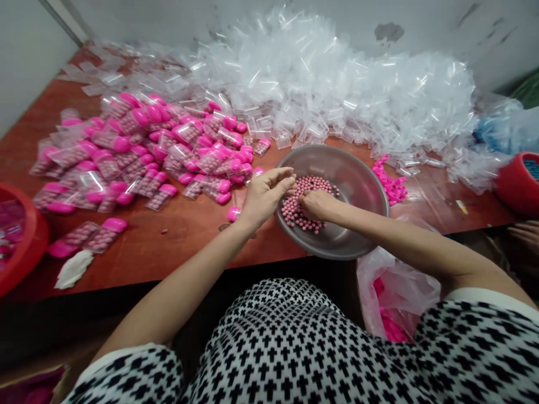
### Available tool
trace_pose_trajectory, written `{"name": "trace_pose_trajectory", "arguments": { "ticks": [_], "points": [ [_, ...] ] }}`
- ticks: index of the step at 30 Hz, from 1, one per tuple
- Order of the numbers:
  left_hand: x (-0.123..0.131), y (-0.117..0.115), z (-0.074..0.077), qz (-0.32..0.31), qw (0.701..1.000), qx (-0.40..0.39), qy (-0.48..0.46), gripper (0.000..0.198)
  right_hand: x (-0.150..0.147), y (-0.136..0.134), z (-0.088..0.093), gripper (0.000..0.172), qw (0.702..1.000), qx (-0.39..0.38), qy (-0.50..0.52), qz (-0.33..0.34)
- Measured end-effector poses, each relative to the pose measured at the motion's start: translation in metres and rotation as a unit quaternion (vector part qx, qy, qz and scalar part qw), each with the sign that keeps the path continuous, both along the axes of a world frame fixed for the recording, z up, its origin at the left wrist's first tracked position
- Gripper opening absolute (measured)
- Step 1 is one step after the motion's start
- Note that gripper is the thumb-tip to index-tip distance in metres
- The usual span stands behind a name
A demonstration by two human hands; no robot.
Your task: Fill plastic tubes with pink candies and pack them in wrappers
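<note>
A grey metal bowl [364, 193] sits at the table's front edge with many small pink beads [314, 184] pooled in its left part. My right hand [318, 205] reaches down into these beads, its fingers curled together among them and the fingertips hidden. Over the bowl's left rim, my left hand [269, 193] is held with thumb and fingers bent together; what it grips, if anything, does not show clearly. Left of the hands lies a heap of clear cases [126, 151] filled with pink beads and closed with bright pink caps. One pink cap [233, 214] lies just beside my left wrist.
Clear empty cases [320, 73] are piled high along the wall. Loose pink pieces [389, 182] lie right of the bowl. Red tubs stand at the left [31, 235] and right [516, 182]. A plastic bag [396, 292] with pink pieces hangs below the edge. Another person's hand [526, 235] shows far right.
</note>
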State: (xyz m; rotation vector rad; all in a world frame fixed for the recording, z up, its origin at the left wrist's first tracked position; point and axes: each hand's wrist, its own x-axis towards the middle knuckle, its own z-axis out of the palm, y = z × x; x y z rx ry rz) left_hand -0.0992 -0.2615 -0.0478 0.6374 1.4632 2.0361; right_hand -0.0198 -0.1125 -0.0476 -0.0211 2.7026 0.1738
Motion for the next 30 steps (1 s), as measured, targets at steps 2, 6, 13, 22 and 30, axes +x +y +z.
{"name": "trace_pose_trajectory", "arguments": {
  "ticks": [2,6,13,22,30],
  "points": [
    [0.000,0.000,-0.002,0.000,1.000,0.010,-0.007,0.047,-0.012,-0.005,-0.005,0.031,0.999,-0.040,0.031,0.016],
    [-0.002,-0.002,-0.003,0.007,1.000,0.010,0.010,0.046,-0.017,0.004,-0.013,0.024,0.962,-0.254,0.088,-0.042],
    [-0.006,-0.001,0.006,0.020,0.981,-0.085,0.172,0.045,0.018,0.025,0.008,0.041,0.663,-0.684,0.131,-0.275],
    [0.018,0.031,0.008,-0.128,0.986,-0.035,0.099,0.033,0.057,0.031,0.022,0.043,0.661,-0.652,0.255,-0.269],
    [0.018,0.037,0.015,-0.220,0.973,-0.069,0.033,0.050,0.078,0.056,0.041,0.034,0.799,-0.524,0.287,-0.067]
  ]
}}
